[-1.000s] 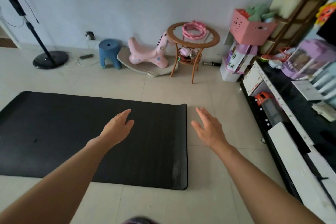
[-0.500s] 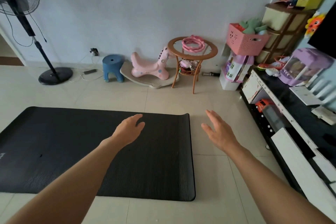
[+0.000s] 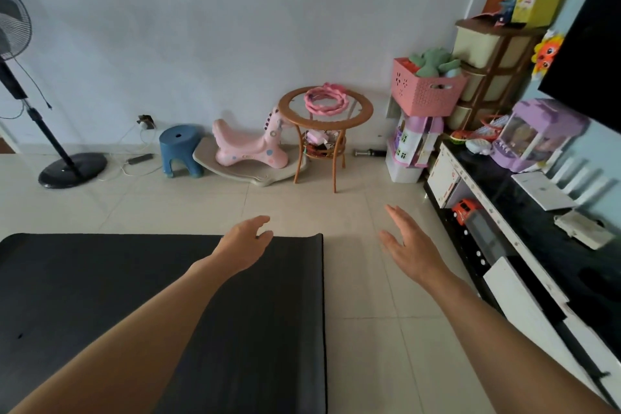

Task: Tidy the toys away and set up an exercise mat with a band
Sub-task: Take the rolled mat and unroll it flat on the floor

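Mat (image 3: 100, 296): black, laid flat on floor. Left hand (image 3: 243, 245) held above mat's far corner, fingers relaxed, nothing held. Right hand (image 3: 411, 247) right of mat, fingers spread. Pink band (image 3: 324, 98) seen on round table (image 3: 295, 107) beyond mat.

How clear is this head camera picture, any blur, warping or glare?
Head view: soft, even light, no harsh glare; wide-angle warping bends the fan pole and TV cabinet near the edges; the toys on the shelf at upper right are smeared; the mat and both hands look fairly sharp.
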Action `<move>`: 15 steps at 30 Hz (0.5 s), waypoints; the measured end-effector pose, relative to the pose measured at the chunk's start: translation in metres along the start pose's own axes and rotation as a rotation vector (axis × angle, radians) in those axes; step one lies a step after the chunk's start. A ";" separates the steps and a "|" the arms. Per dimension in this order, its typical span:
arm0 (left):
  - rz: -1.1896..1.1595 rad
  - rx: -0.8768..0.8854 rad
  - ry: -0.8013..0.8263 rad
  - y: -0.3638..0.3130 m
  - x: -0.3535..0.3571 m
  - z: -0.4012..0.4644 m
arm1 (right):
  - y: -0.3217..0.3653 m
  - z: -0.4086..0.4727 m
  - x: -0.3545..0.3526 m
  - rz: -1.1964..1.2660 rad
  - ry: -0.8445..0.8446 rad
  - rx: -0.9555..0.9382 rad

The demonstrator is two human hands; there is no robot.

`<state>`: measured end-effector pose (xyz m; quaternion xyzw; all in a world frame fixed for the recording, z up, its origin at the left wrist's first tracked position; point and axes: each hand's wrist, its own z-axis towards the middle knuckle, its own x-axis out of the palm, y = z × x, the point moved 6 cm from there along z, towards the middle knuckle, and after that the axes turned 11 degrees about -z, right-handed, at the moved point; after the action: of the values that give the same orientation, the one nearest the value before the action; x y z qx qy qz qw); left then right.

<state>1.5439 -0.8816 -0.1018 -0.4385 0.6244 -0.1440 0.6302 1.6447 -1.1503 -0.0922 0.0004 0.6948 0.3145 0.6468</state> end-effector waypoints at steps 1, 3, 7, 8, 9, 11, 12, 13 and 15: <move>-0.002 0.010 0.008 -0.014 0.011 0.008 | -0.014 0.008 -0.006 -0.004 0.000 -0.002; -0.014 0.020 0.019 -0.044 0.035 0.027 | -0.045 0.027 -0.025 -0.002 0.000 -0.010; -0.059 0.004 0.012 -0.099 0.075 0.062 | -0.104 0.061 -0.061 0.008 0.013 -0.022; -0.068 -0.007 0.007 -0.109 0.083 0.070 | -0.117 0.070 -0.069 0.010 0.017 -0.022; -0.072 -0.014 0.006 -0.117 0.089 0.076 | -0.126 0.076 -0.075 0.013 0.021 -0.016; -0.070 -0.014 0.010 -0.137 0.102 0.096 | -0.146 0.096 -0.086 0.025 0.018 -0.018; -0.063 -0.012 0.008 -0.141 0.104 0.101 | -0.150 0.102 -0.087 0.023 0.010 -0.022; -0.060 -0.008 0.003 -0.151 0.109 0.115 | -0.157 0.114 -0.092 0.032 -0.002 -0.025; -0.060 -0.004 -0.007 -0.167 0.116 0.140 | -0.170 0.137 -0.096 0.051 -0.014 -0.027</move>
<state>1.7539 -1.0101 -0.0788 -0.4589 0.6088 -0.1602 0.6270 1.8523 -1.2658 -0.0756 0.0117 0.6857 0.3404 0.6432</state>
